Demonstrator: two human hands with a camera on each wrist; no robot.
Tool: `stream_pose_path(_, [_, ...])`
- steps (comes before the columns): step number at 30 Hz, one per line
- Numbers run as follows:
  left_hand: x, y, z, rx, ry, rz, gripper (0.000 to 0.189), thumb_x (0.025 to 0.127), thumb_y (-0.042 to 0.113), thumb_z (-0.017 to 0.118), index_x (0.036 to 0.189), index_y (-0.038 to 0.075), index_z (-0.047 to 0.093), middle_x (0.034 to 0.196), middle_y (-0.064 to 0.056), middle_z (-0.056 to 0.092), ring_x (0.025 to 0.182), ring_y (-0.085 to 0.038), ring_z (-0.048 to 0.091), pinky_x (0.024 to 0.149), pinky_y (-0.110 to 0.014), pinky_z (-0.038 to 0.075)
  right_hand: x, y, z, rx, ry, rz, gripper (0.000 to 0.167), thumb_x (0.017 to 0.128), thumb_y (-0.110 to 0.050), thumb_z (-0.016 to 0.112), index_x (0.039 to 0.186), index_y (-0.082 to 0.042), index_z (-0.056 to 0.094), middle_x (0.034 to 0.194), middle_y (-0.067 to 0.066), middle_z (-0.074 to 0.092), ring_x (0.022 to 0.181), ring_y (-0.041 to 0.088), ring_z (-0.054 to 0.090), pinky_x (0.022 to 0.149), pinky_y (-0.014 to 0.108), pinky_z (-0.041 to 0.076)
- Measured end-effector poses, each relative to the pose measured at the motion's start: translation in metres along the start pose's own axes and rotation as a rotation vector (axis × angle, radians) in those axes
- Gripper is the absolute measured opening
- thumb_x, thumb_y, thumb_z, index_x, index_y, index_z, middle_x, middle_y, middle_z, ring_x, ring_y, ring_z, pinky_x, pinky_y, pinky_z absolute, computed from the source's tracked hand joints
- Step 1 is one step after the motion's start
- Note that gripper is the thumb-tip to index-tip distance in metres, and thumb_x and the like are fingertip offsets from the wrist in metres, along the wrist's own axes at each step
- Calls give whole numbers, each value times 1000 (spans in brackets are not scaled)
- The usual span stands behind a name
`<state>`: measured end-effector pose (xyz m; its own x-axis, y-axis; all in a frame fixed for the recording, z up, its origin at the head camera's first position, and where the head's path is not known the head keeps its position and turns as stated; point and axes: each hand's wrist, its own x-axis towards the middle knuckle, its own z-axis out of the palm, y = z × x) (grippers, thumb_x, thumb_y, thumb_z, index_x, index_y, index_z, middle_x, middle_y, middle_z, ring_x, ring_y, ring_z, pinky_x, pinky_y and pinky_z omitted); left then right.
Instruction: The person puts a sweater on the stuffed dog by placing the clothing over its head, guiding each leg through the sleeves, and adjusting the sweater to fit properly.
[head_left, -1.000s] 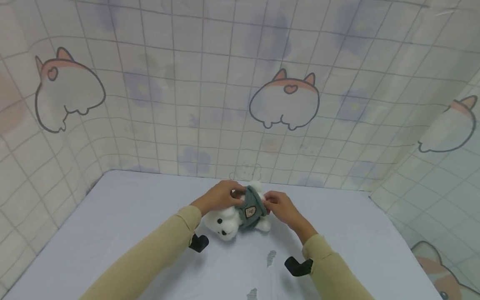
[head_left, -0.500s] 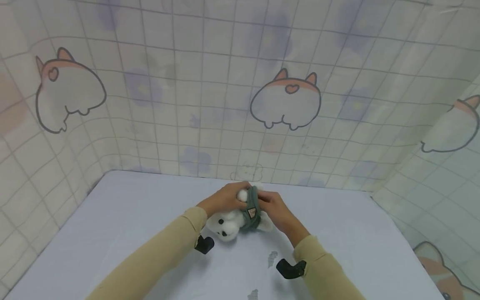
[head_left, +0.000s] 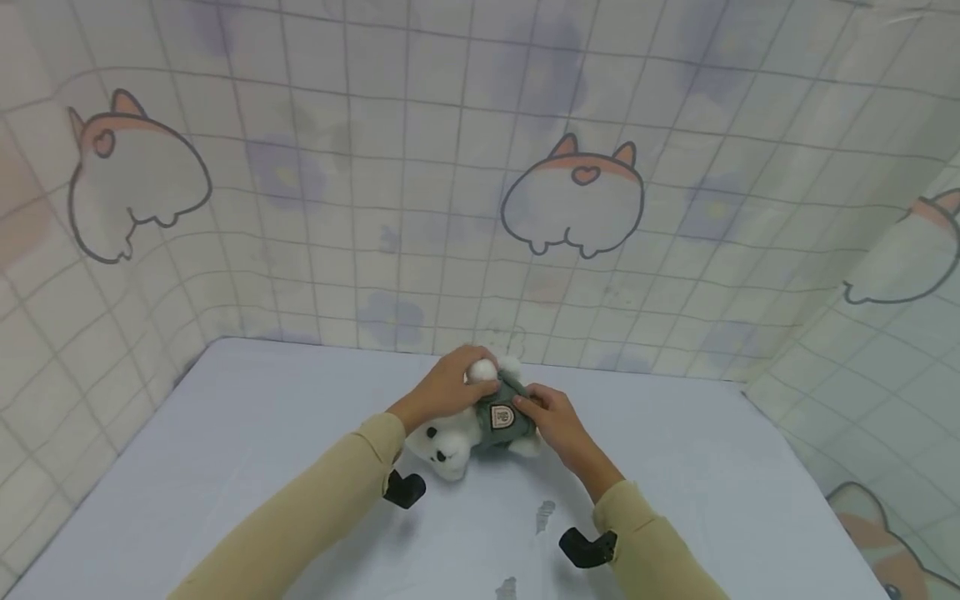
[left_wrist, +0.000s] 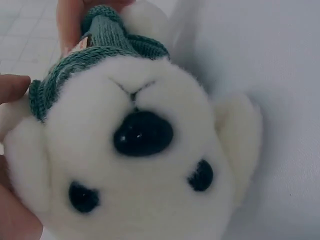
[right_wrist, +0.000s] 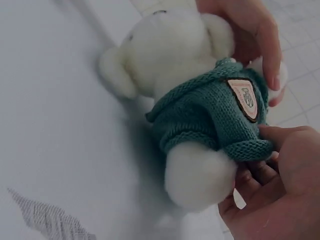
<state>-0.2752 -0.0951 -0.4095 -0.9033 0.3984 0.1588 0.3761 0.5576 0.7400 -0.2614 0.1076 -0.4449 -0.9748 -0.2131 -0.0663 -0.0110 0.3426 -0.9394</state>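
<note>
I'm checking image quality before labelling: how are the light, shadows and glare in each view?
Head view: soft light, faint shadows on the table near the sleeves; left wrist view: dimmer, small glints on the plush toy's black nose; right wrist view: also dim, a soft-edged shadow beside the green sweater.

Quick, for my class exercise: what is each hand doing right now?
Left hand: closed, holding a white paw of the plush toy.
Right hand: closed, pinching its green knit top.
</note>
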Motion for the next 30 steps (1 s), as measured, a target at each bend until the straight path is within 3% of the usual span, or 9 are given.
stream_pose_path(3, [0,4,0,51,-54,22,26,94,26,63,118,19,57,121,-3,59,108,-20,58,87,-38,52,-1,2,0,3,6,13,28,99,-27,53,102,-1,64,85,0,62,82,12,52,75,25,44])
stream_pose_path(7, [0,8,0,120,-114,44,52,89,30,70,135,21,47,128,-5,59,114,-21,59,93,-39,51,-1,-1,-1,-17,43,15,33,102,-31,46,110,-4,64,99,4,63,90,13,53,78,26,47])
stream_pose_path(11, [-3,10,-4,97,-109,33,68,86,31,73,144,20,39,133,-9,58,119,-24,57,98,-43,48,2,-5,-5,-11,146,2,35,102,-33,45,119,-8,63,111,9,64,97,17,58,80,30,52])
stream_pose_path(16, [-9,1,-9,90,-80,32,60,90,34,68,142,17,42,132,-5,58,116,-21,57,95,-41,49,9,-10,-13,-42,195,-65,40,97,-43,54,122,-12,60,122,6,62,110,21,57,90,37,49])
stream_pose_path(20, [-16,-10,-14,71,-56,-2,56,93,39,63,140,17,44,131,-5,58,118,-22,55,95,-41,49,13,-17,-15,-159,114,-155,49,89,-42,66,130,-17,55,135,1,55,126,23,49,102,44,44])
stream_pose_path(24, [-23,-20,-18,46,-48,-29,56,93,43,60,140,17,46,131,-6,58,120,-25,54,97,-44,48,15,-22,-14,-264,-29,-224,63,81,-37,76,137,-23,50,149,0,42,138,26,39,108,53,38])
stream_pose_path(27, [-28,-25,-21,45,-53,-40,57,93,45,59,140,16,46,132,-6,58,121,-25,54,98,-47,47,19,-23,-12,-326,-121,-247,70,79,-36,79,140,-25,48,155,1,35,140,28,37,109,55,38])
stream_pose_path(30, [-33,-29,-23,50,-68,-74,60,93,49,57,141,16,46,133,-5,58,121,-23,54,100,-47,46,21,-25,-11,-374,-141,-257,65,80,-36,78,138,-23,50,152,4,41,132,30,47,103,53,45])
